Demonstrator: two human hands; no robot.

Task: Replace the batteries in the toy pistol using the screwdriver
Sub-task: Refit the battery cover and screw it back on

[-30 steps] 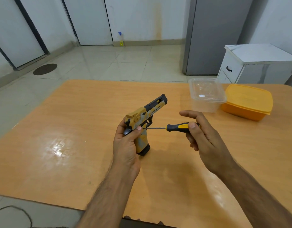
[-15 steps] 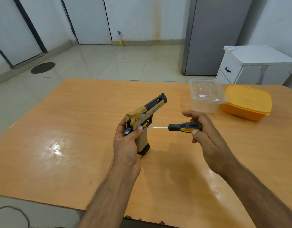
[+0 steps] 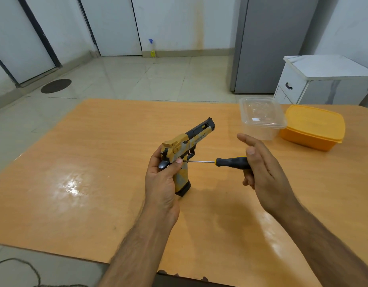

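A yellow, grey and black toy pistol (image 3: 187, 141) stands upright above the middle of the wooden table (image 3: 85, 162), its barrel pointing up and to the right. My left hand (image 3: 162, 179) grips its handle from the left, thumb across the side. A black-handled screwdriver (image 3: 230, 161) lies level, its thin shaft tip against the pistol's grip just by my left thumb. My right hand (image 3: 259, 170) holds the screwdriver's handle end between thumb and lower fingers, while the index finger stretches out straight above it.
A clear plastic tub (image 3: 261, 119) and a lidded orange box (image 3: 313, 127) stand at the table's far right. Behind them are a white cabinet (image 3: 324, 79) and a grey fridge (image 3: 272, 44). A black cable (image 3: 17, 266) lies on the floor near the front left.
My right hand has rolled the screwdriver handle, so its yellow stripe is out of sight, and my index finger has lifted off it. The pistol and my left hand stay put.
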